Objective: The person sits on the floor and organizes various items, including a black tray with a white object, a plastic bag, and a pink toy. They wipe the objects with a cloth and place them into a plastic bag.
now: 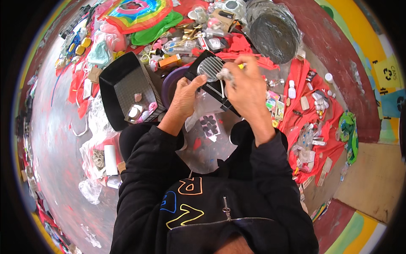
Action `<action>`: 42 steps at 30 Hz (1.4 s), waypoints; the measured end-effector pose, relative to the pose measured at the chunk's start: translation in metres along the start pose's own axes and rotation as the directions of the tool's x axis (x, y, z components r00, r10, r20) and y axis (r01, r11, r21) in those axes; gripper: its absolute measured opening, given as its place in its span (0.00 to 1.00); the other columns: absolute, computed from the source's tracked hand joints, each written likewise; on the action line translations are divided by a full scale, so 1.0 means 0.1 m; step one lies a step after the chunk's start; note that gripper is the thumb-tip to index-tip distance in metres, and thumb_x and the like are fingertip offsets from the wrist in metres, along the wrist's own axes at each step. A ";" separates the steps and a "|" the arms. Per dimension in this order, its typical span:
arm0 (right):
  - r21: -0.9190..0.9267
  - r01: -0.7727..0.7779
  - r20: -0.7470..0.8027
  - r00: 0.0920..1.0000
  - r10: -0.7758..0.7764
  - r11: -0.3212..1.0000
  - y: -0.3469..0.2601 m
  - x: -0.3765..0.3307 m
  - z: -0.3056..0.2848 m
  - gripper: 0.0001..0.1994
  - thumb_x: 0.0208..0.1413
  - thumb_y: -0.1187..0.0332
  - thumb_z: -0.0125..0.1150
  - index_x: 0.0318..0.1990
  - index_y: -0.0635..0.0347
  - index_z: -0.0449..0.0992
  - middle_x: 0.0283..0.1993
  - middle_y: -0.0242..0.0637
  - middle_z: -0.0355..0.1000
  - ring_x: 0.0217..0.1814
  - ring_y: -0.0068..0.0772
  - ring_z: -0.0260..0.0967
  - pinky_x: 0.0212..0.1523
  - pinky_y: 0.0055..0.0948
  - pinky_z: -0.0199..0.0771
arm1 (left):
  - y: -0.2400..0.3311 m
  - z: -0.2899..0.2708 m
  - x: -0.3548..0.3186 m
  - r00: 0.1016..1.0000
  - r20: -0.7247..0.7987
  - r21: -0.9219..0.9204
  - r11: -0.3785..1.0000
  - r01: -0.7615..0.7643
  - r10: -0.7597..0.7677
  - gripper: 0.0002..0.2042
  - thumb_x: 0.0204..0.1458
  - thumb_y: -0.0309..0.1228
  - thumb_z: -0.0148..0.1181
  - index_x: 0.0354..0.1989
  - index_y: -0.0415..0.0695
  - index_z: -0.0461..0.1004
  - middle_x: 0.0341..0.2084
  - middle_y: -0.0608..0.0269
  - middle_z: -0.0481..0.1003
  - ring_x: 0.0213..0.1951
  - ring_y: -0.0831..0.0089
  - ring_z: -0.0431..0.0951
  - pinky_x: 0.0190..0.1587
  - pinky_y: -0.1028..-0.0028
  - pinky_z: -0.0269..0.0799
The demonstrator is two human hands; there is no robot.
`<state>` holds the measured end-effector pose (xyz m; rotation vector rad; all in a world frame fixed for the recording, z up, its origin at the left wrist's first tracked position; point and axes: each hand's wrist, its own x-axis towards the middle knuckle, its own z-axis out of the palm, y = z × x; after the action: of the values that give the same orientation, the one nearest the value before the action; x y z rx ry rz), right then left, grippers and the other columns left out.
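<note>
We can barely make out the pale scrap (225,76) pinched in the right hand (248,86) — fingers hide most; the left hand (185,96) clasps the ribbed black unit (210,70).

Place: apparently a waste-sorting floor (63,169) | Beyond black crate (111,95): discarded rainbow-coloured sheet (122,19), mixed clutter | Right of crate: red plastic sheeting (331,127) strewn with bottles, packaging | Far right: yellow sign (388,73)
</note>
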<state>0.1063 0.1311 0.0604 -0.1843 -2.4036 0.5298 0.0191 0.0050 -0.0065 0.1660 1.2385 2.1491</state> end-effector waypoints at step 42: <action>0.761 -0.648 0.629 0.731 0.264 -0.020 0.41 -0.17 0.01 0.19 0.46 0.66 0.51 0.40 0.76 0.70 0.32 0.47 0.73 0.27 0.28 0.71 0.30 0.21 0.70 | 0.35 -0.36 0.08 0.992 0.099 -0.097 0.993 -0.071 0.081 0.12 0.42 0.32 0.64 0.30 0.43 0.67 0.22 0.71 0.68 0.24 0.81 0.68 0.27 0.79 0.66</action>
<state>0.1187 0.1636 0.0320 -0.3492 -1.5925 2.5368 -0.0179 -0.0289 0.0012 0.2846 1.0866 2.2297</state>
